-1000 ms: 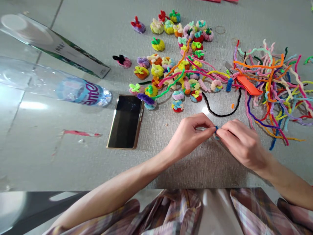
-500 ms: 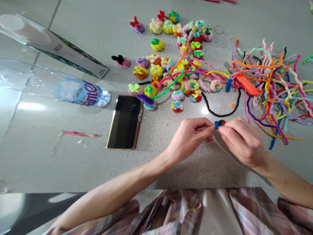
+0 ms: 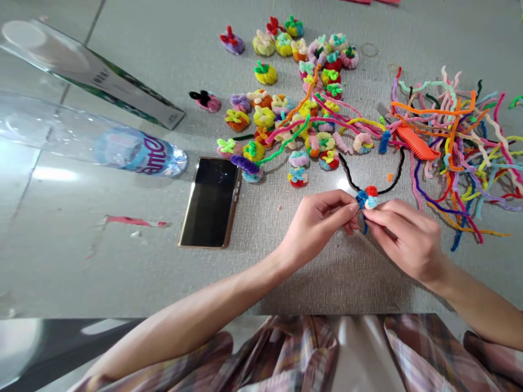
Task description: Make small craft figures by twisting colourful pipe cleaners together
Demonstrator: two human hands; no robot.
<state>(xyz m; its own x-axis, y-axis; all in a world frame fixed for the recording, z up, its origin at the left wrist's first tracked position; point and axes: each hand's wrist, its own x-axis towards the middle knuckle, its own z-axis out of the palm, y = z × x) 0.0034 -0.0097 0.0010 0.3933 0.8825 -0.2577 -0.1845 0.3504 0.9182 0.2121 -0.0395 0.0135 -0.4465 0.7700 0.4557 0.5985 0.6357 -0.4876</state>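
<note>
Between my two hands is a small pipe cleaner pumpkin (image 3: 371, 197) in red, pale blue and white, with a blue twisted piece on its left side. My left hand (image 3: 327, 218) is closed, its thumb and forefinger pinching the blue part. My right hand (image 3: 404, 231) is closed on the pumpkin's right side, fingertips against the pale part. A short blue end hangs down between the hands. Just beyond them a curved black pipe cleaner (image 3: 347, 177) lies on the table, partly hidden. A thin pale stick (image 3: 378, 250) shows below my fingers.
Several finished pipe cleaner pumpkins (image 3: 265, 73) stand in the middle. Loose coloured pipe cleaners (image 3: 457, 158) lie heaped at right, with an orange-handled cutter (image 3: 417, 144) on them. At left are a phone (image 3: 210, 204), a plastic bottle (image 3: 139, 152) and a box (image 3: 102, 76).
The pumpkin has turned and risen slightly between my fingers, so its red and pale sides now show. A blue end now hangs below. My right fingers have opened out a little.
</note>
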